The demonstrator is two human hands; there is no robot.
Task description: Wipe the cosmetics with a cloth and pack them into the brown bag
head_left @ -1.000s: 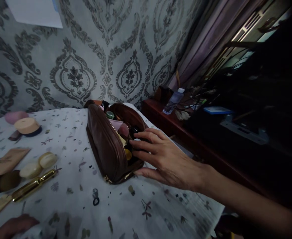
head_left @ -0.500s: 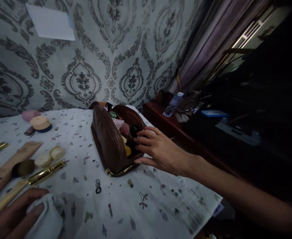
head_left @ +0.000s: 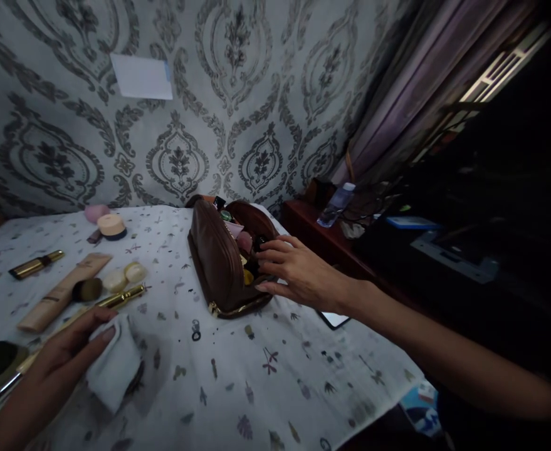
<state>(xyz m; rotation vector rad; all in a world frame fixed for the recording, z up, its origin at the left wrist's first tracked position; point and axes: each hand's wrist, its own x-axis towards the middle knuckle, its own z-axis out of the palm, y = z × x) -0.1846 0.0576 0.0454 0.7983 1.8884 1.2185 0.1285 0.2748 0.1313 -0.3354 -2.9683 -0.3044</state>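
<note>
A brown zip makeup bag (head_left: pixel 215 260) stands unzipped on the patterned white cloth (head_left: pixel 228 407). My right hand (head_left: pixel 303 275) is at the right side of its opening, fingers stretched out and apart, with the fingertips partly hidden against the dark inside. Pink, green and yellow-capped items show inside the bag. At lower left, my left hand (head_left: pixel 66 357) pinches a crumpled white wipe (head_left: pixel 115 369) between thumb and fingers. A dark edge shows below the wipe; what it is I cannot tell. A gold-handled makeup brush (head_left: pixel 87 291) lies just beyond that hand.
Left of the bag lie a beige tube (head_left: pixel 66 293), a gold-and-dark tube (head_left: pixel 37 264), small round pots (head_left: pixel 115 280), a beige jar (head_left: pixel 112 225) and a pink sponge (head_left: pixel 96 213). A phone-like object (head_left: pixel 335 320) is under my right forearm. A clear bottle (head_left: pixel 336 205) stands at the back right.
The view has swung left, so things sit further right in it. My right hand stays at the bag's opening, and my left hand still holds the wipe.
</note>
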